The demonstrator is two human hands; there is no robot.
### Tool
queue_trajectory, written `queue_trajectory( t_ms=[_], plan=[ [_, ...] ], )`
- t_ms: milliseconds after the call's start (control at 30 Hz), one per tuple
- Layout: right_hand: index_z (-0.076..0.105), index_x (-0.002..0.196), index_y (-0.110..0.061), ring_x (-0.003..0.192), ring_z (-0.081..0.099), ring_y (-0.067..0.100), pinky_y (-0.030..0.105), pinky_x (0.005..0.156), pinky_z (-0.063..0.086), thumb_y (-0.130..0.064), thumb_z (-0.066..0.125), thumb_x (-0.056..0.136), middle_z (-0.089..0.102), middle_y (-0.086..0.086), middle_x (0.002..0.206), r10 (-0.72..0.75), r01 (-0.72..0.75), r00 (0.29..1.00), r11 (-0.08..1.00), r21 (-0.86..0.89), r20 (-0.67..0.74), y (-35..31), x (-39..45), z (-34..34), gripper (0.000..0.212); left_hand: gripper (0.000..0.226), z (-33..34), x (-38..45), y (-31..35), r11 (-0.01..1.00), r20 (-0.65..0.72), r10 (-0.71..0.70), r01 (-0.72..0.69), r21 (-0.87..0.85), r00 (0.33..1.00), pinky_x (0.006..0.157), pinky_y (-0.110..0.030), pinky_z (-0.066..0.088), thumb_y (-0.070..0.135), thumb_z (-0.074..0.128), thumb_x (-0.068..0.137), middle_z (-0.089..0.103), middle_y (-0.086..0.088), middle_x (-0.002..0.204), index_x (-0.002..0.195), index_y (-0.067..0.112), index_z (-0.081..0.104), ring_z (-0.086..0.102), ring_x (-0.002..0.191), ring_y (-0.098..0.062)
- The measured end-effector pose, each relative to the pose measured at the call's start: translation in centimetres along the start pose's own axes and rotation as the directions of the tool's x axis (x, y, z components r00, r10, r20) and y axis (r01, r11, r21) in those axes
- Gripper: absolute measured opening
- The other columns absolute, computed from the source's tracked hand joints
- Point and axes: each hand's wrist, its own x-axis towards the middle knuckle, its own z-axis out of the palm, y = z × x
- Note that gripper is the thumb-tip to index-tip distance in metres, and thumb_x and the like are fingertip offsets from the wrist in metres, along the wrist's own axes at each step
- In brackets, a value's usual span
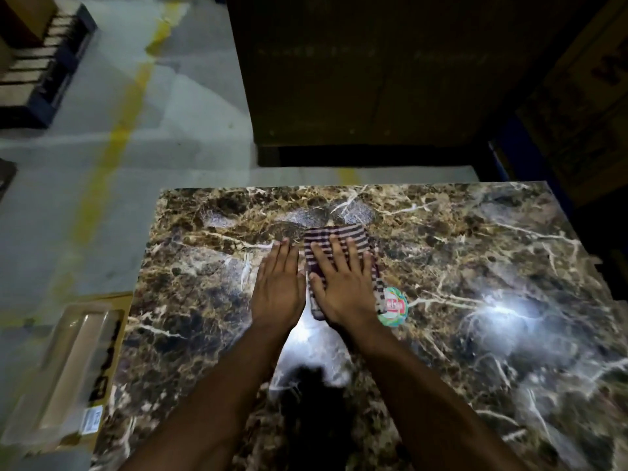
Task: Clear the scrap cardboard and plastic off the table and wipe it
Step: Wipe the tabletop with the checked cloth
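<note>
1. Head view, looking down: the biggest thing here is the worktop, a glossy brown marble-look slab with white veins, and a couple of bright light glares bouncing off it near the middle and the right side.
2. Past the worktop's far edge there's a big dark cardboard box, pretty much in shadow.
3. Off the left edge, down on the grey floor with its yellow line, sits a flat cardboard pack with a clear plastic tray lying on top of it. It's blurry, so I can't read the label.
4. A dark pallet is way off beyond the far left corner.
5. The right hand is flat on a striped cloth, maroon and white, around the middle of the worktop and a bit toward the far edge. Fingers are straight and spread, pressing down, so the grip isn't curled round anything.
6. The left hand lies flat on the bare worktop just beside the cloth's left side, fingers straight and together, holding nothing.
7. Smallest bit: a round colourful sticker or label peeking out at the right wrist, touching the cloth's near corner. The print is too smeared to read.
</note>
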Motion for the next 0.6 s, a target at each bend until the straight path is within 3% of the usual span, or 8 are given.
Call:
queue_trajectory(
  t_ms=[133, 300, 467, 600],
  plan=[
    [0.017, 0.159, -0.045, 0.157, 0.005, 0.026, 0.057, 0.124, 0.006, -0.059, 0.022, 0.100, 0.013, -0.004, 0.170, -0.222, 0.226, 0.973, 0.972, -0.069, 0.061, 3.4, 1.4, -0.6, 0.061, 0.056, -0.2, 2.7, 0.3, 0.999, -0.026, -0.038, 0.038, -0.003, 0.999, 0.127, -0.038, 0.008, 0.033, 0.031, 0.107, 0.015, -0.002, 0.168, 0.159, 0.018, 0.021, 0.008, 0.155, -0.017],
    [0.010, 0.160, -0.044, 0.157, -0.003, 0.028, 0.056, 0.124, -0.002, -0.061, 0.016, 0.098, 0.005, -0.001, 0.171, -0.030, 0.031, 0.999, 0.999, -0.027, 0.024, 3.3, 9.8, -1.9, 0.064, 0.055, 0.1, 5.5, 0.7, 1.000, -0.041, -0.028, 0.028, 0.012, 0.999, 0.127, -0.038, 0.008, 0.033, 0.031, 0.107, 0.017, -0.003, 0.168, 0.159, 0.017, 0.023, 0.010, 0.155, -0.018],
    [0.013, 0.159, -0.045, 0.158, 0.000, 0.025, 0.056, 0.125, 0.000, -0.059, 0.015, 0.098, 0.009, -0.004, 0.171, -0.177, 0.179, 0.983, 0.982, -0.052, 0.036, 3.1, 10.2, -2.3, 0.063, 0.055, 0.4, 7.9, 2.1, 0.997, -0.069, -0.075, 0.078, 0.028, 0.995, 0.127, -0.038, 0.006, 0.030, 0.032, 0.106, 0.019, -0.004, 0.167, 0.158, 0.015, 0.024, 0.012, 0.155, -0.020],
    [0.008, 0.159, -0.047, 0.158, -0.001, 0.023, 0.054, 0.125, 0.001, -0.059, 0.020, 0.102, 0.008, -0.005, 0.171, -0.067, 0.067, 0.998, 0.997, -0.044, 0.006, 8.6, 9.9, -3.0, 0.059, 0.056, 0.5, 9.0, 3.4, 0.999, -0.073, -0.037, 0.038, 0.008, 0.997, 0.126, -0.040, 0.006, 0.031, 0.035, 0.104, 0.019, -0.003, 0.167, 0.158, 0.017, 0.025, 0.013, 0.154, -0.020]
  ],
)
